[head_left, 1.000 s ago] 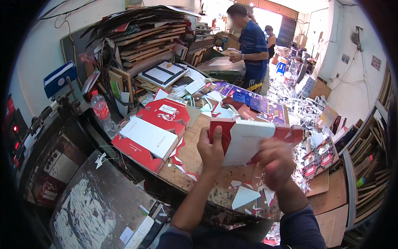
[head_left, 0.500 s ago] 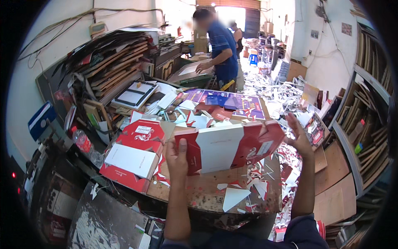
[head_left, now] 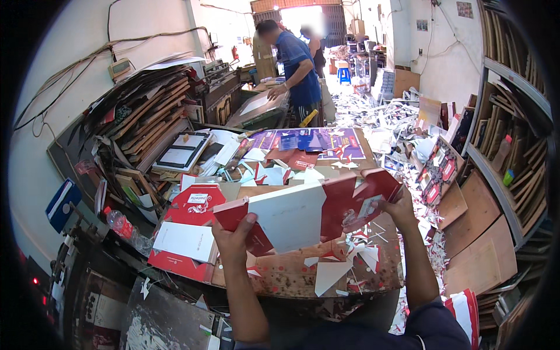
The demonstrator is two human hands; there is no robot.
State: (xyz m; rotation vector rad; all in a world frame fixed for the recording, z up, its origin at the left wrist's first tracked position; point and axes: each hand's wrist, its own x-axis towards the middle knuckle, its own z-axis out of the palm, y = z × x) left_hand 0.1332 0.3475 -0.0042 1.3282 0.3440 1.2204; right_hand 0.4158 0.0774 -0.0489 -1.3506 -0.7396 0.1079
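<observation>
Between my two hands is a stack of red-and-white printed cardboard box blanks (head_left: 289, 216), tilted above the worktable (head_left: 291, 271). My left hand (head_left: 232, 238) grips its left end, thumb on the near face and fingers behind, partly hidden. At the other end my right hand (head_left: 401, 209) is closed on the red edge, its thumb on the front. A second pile of similar red-and-white box blanks (head_left: 185, 240) lies on the table left of my left hand. White and red paper offcuts (head_left: 333, 277) are scattered below the held stack.
A plastic bottle (head_left: 119, 223) lies at the left beside a dark machine (head_left: 87, 280). Purple printed sheets (head_left: 344, 143) cover the table's far end. Beyond it a person in a blue shirt (head_left: 297, 64) bends over a board. Shelves of boards (head_left: 496, 140) stand right; paper scraps litter the floor.
My right hand, apart from the stack before, now grips its right end. The stack has shifted left and tilted, its right end higher. The whole view has turned slightly.
</observation>
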